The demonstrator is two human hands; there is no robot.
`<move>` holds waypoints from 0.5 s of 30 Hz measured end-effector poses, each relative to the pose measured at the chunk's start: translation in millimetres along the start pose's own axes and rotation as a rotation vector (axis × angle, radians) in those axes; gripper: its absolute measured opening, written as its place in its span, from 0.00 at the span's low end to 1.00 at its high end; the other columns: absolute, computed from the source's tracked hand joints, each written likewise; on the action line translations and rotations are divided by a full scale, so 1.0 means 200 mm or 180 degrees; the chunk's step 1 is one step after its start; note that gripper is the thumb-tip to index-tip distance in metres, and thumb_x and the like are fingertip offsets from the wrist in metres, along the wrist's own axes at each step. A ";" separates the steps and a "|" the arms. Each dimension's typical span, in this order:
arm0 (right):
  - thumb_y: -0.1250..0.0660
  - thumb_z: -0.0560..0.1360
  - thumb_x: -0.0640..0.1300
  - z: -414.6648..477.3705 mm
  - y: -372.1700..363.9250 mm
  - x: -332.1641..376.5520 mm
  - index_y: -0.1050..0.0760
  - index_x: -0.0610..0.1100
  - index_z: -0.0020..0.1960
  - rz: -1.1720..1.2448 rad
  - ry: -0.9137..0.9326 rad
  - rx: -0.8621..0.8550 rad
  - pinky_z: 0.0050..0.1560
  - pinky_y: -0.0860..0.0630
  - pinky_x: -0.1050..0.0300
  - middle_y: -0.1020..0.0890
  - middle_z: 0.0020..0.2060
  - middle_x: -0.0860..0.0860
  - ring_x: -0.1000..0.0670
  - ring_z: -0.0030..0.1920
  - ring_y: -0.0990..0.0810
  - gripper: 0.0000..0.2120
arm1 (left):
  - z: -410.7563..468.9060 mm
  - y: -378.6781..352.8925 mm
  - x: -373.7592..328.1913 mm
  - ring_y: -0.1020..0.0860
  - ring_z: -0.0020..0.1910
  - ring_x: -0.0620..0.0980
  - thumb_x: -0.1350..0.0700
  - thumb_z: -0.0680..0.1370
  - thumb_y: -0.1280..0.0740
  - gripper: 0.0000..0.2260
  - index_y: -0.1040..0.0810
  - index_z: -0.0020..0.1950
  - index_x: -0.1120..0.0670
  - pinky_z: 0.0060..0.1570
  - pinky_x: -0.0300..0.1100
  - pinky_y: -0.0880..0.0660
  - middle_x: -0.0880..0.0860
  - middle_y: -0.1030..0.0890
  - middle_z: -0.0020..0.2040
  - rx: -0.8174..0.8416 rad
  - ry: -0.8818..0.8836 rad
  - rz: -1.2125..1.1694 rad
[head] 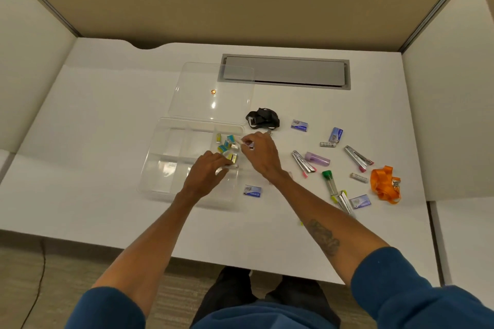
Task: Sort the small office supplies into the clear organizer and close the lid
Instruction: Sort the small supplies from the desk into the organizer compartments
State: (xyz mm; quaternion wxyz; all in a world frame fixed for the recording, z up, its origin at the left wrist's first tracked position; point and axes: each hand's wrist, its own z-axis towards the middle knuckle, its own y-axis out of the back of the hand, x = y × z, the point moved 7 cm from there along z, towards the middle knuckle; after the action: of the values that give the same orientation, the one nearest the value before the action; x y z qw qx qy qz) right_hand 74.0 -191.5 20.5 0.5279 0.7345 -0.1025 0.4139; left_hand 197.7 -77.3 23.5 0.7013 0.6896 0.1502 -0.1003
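The clear organizer (171, 165) lies on the white desk with its lid (211, 88) swung open behind it. Several small teal and yellow boxes (227, 145) sit in its right rear compartment. My left hand (209, 171) reaches into the organizer, fingers pinched around a small item at the compartment's front edge. My right hand (260, 153) hovers over the organizer's right rim, fingers closed on a small white and dark item. Loose supplies lie to the right: blue staple boxes (299, 125), staplers (303, 164), a purple case (318, 159).
A black lanyard (263, 119) lies beside the lid, an orange lanyard (385, 184) at far right. A green-capped tube (329, 181) and a blue box (252, 191) rest near my right forearm. A grey cable hatch (284, 72) sits at the desk's back. Partition walls surround the desk.
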 end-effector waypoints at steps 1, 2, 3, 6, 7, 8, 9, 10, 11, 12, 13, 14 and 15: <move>0.32 0.77 0.46 -0.02 -0.04 0.04 0.19 0.43 0.56 -0.0022 0.0077 0.0100 0.54 0.27 0.54 0.18 0.50 0.48 0.48 0.54 0.25 0.11 | -0.05 0.00 0.03 0.22 0.46 0.54 0.55 0.76 0.28 0.08 0.17 0.55 0.53 0.46 0.45 0.25 0.51 0.16 0.49 0.0068 -0.0023 -0.0015; 0.32 0.77 0.46 -0.05 -0.09 0.07 0.19 0.43 0.56 -0.0108 0.0180 0.0196 0.54 0.27 0.53 0.18 0.50 0.48 0.47 0.53 0.25 0.11 | -0.09 0.00 0.05 0.22 0.46 0.54 0.55 0.76 0.29 0.08 0.16 0.55 0.52 0.45 0.45 0.25 0.50 0.16 0.49 0.0141 -0.0001 -0.0023; 0.33 0.76 0.46 -0.08 -0.13 0.11 0.19 0.44 0.57 -0.0254 0.0305 0.0295 0.54 0.27 0.52 0.18 0.51 0.47 0.47 0.53 0.25 0.11 | -0.13 0.00 0.08 0.22 0.47 0.53 0.55 0.77 0.29 0.08 0.16 0.55 0.52 0.46 0.45 0.25 0.49 0.16 0.49 0.0226 0.0037 -0.0024; 0.36 0.77 0.46 -0.17 -0.29 0.19 0.21 0.44 0.58 -0.0870 0.0658 0.0567 0.56 0.30 0.50 0.20 0.56 0.46 0.45 0.58 0.26 0.12 | -0.19 -0.04 0.14 0.23 0.49 0.54 0.56 0.77 0.30 0.09 0.16 0.56 0.52 0.48 0.48 0.24 0.49 0.15 0.52 0.0537 0.0124 0.0060; 0.38 0.78 0.46 -0.20 -0.33 0.20 0.22 0.44 0.59 -0.1078 0.0706 0.0629 0.57 0.30 0.50 0.20 0.57 0.46 0.45 0.60 0.27 0.12 | -0.21 -0.05 0.15 0.23 0.50 0.55 0.56 0.78 0.31 0.09 0.16 0.57 0.52 0.49 0.49 0.24 0.49 0.15 0.53 0.0658 0.0166 0.0130; 0.39 0.78 0.45 -0.22 -0.37 0.21 0.22 0.44 0.59 -0.1250 0.0715 0.0666 0.57 0.31 0.51 0.21 0.57 0.46 0.45 0.61 0.27 0.12 | -0.22 -0.06 0.17 0.23 0.51 0.54 0.56 0.78 0.31 0.09 0.16 0.58 0.51 0.49 0.48 0.25 0.49 0.16 0.55 0.0763 0.0203 0.0203; 0.39 0.78 0.44 -0.24 -0.39 0.22 0.23 0.44 0.59 -0.1384 0.0708 0.0684 0.57 0.31 0.51 0.21 0.57 0.46 0.45 0.61 0.27 0.12 | -0.23 -0.07 0.18 0.24 0.52 0.54 0.55 0.79 0.32 0.10 0.17 0.58 0.51 0.49 0.48 0.25 0.48 0.16 0.56 0.0838 0.0233 0.0248; 0.40 0.78 0.44 -0.25 -0.42 0.22 0.23 0.43 0.58 -0.1491 0.0701 0.0696 0.56 0.31 0.51 0.21 0.57 0.46 0.44 0.61 0.27 0.12 | -0.23 -0.08 0.19 0.24 0.53 0.54 0.55 0.79 0.32 0.10 0.17 0.59 0.51 0.50 0.47 0.25 0.48 0.16 0.56 0.0888 0.0257 0.0265; 0.40 0.78 0.43 -0.26 -0.43 0.22 0.23 0.43 0.58 -0.1574 0.0694 0.0715 0.56 0.31 0.51 0.21 0.56 0.45 0.44 0.61 0.27 0.12 | -0.23 -0.09 0.20 0.24 0.54 0.54 0.54 0.79 0.33 0.10 0.17 0.59 0.50 0.51 0.47 0.25 0.48 0.17 0.57 0.0932 0.0272 0.0271; 0.40 0.78 0.42 -0.27 -0.44 0.22 0.23 0.42 0.58 -0.1637 0.0688 0.0735 0.56 0.31 0.50 0.20 0.56 0.45 0.44 0.62 0.27 0.11 | -0.24 -0.10 0.20 0.25 0.55 0.53 0.54 0.79 0.33 0.11 0.17 0.60 0.50 0.52 0.47 0.25 0.48 0.17 0.58 0.0975 0.0275 0.0280; 0.39 0.79 0.41 -0.28 -0.45 0.22 0.23 0.41 0.58 -0.1686 0.0685 0.0752 0.57 0.31 0.50 0.20 0.57 0.44 0.43 0.62 0.27 0.11 | -0.24 -0.11 0.21 0.25 0.56 0.53 0.53 0.79 0.32 0.11 0.18 0.60 0.50 0.53 0.47 0.25 0.48 0.17 0.58 0.1021 0.0274 0.0288; 0.39 0.79 0.41 -0.29 -0.46 0.22 0.23 0.41 0.58 -0.1726 0.0689 0.0760 0.57 0.30 0.49 0.20 0.56 0.44 0.43 0.62 0.27 0.11 | -0.23 -0.11 0.21 0.25 0.56 0.54 0.52 0.79 0.32 0.12 0.18 0.61 0.49 0.53 0.46 0.25 0.48 0.17 0.58 0.1060 0.0283 0.0281; 0.39 0.79 0.40 -0.29 -0.47 0.22 0.22 0.40 0.58 -0.1759 0.0703 0.0763 0.56 0.30 0.49 0.20 0.56 0.43 0.43 0.62 0.27 0.11 | -0.23 -0.11 0.22 0.25 0.56 0.54 0.51 0.78 0.32 0.12 0.18 0.61 0.49 0.53 0.46 0.25 0.48 0.17 0.58 0.1073 0.0301 0.0254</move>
State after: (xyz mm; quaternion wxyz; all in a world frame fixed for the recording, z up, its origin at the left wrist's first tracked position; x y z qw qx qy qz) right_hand 128.1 -89.2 -7.2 0.5381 0.7421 0.2083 0.3412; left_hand 226.6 -28.3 -13.1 0.5713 0.8068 0.1366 -0.0636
